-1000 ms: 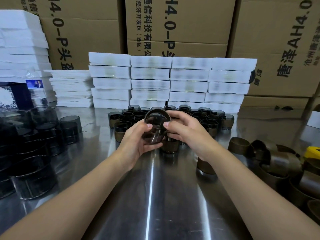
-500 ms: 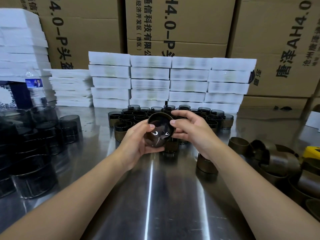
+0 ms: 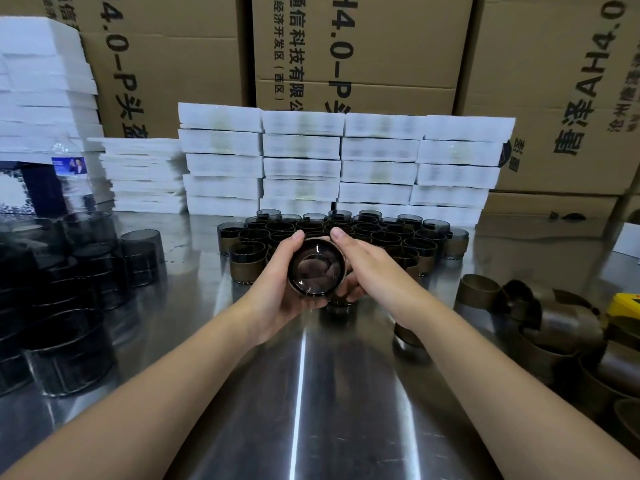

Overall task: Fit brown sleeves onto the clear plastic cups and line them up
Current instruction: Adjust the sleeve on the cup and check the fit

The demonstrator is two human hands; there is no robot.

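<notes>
Both hands hold one clear smoky cup [image 3: 316, 268] above the steel table [image 3: 304, 393], its open mouth tipped toward me. My left hand [image 3: 277, 285] cups it from the left and below. From the right, my right hand [image 3: 363, 265] grips it with the fingers behind it. A brown rim shows round its edge. Behind the hands stand several sleeved cups [image 3: 346, 237] in rows. Loose brown sleeves [image 3: 540, 323] lie at the right. Bare cups [image 3: 69, 299] are stacked at the left.
Stacks of white foam trays [image 3: 343, 168] line the back of the table, with more at the far left. Cardboard boxes [image 3: 360, 46] rise behind them. One sleeved cup [image 3: 408, 336] stands alone under my right forearm. A yellow object [image 3: 625, 303] lies at the right edge.
The cup has turned so its mouth faces me more squarely, and it has come slightly lower and nearer. My right hand has shifted from its far rim round to its right side.
</notes>
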